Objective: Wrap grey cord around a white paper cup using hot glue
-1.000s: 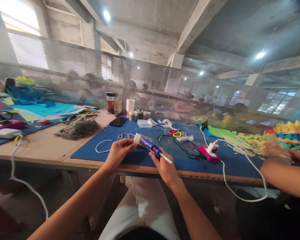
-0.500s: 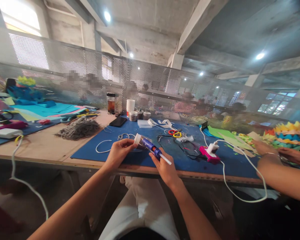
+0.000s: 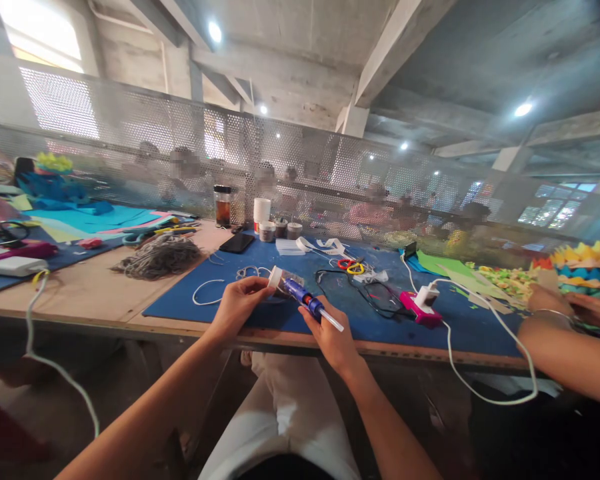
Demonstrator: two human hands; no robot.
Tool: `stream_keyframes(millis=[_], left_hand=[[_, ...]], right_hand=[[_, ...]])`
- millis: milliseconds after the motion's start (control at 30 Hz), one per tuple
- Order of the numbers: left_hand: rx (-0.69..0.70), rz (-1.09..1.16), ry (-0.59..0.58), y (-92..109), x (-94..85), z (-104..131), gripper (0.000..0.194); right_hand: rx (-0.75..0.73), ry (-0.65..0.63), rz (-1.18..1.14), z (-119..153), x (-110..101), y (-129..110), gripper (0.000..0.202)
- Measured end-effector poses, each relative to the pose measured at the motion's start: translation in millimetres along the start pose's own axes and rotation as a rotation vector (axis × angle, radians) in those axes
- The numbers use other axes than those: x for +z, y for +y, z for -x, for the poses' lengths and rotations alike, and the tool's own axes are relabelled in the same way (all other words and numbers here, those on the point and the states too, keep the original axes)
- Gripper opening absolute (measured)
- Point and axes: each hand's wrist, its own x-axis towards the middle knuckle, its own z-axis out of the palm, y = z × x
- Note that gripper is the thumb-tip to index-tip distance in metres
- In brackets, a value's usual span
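My left hand (image 3: 239,303) pinches the white rim of a small clear plastic cup (image 3: 276,277) between thumb and fingers. The cup is tipped on its side, its clear wall towards the right. A blue glue gun (image 3: 300,294) is gripped in my right hand (image 3: 334,333). A translucent glue stick (image 3: 333,319) pokes out of its back end, towards me. The gun's front end is at the cup; whether its nozzle touches the cup I cannot make out. Both hands are above the front of the blue mat (image 3: 180,299).
Scissors (image 3: 351,267), black cable (image 3: 375,303) and a pink power strip (image 3: 421,308) with a white plug lie right. Grey yarn (image 3: 157,256) lies left; a phone (image 3: 237,243), small tubs (image 3: 267,231) and a jar (image 3: 223,207) stand behind. A co-worker's arms (image 3: 555,327) reach in at right.
My hands, the cup and the glue gun hold almost the same position. At the right, the co-worker's hands have shifted a little to the right. The view has moved very slightly.
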Motion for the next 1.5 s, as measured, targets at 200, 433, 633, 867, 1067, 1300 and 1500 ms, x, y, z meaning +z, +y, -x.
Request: stream_keyframes(millis=[200, 433, 633, 867, 1067, 1300, 1500], left_hand=[[0.008, -0.012, 0.007, 1, 0.0, 0, 0.025], [-0.001, 0.023, -0.011, 1, 0.1, 0, 0.026], [-0.002, 0.019, 0.006, -2, -0.2, 0, 0.028], [-0.016, 0.037, 0.046, 3, 0.4, 1, 0.026], [0.003, 0.084, 0.11, 0, -0.2, 0, 0.027], [0.009, 0.125, 0.196, -4, -1.3, 0, 0.03], [0.023, 0.188, 0.204, -7, -1.6, -1, 0.029]], right_hand=[[-0.001, -0.018, 0.001, 0, 0, 1, 0.021], [0.0, -0.035, -0.01, 1, 0, 2, 0.022], [0.023, -0.019, -0.084, 1, 0, 4, 0.025], [0.289, -0.154, -0.553, -3, -5, 9, 0.039], [0.219, 0.046, -0.261, -20, -22, 25, 0.037], [0.056, -0.176, 0.137, -52, -25, 66, 0.043], [-0.004, -0.39, 0.378, -56, -10, 78, 0.04]])
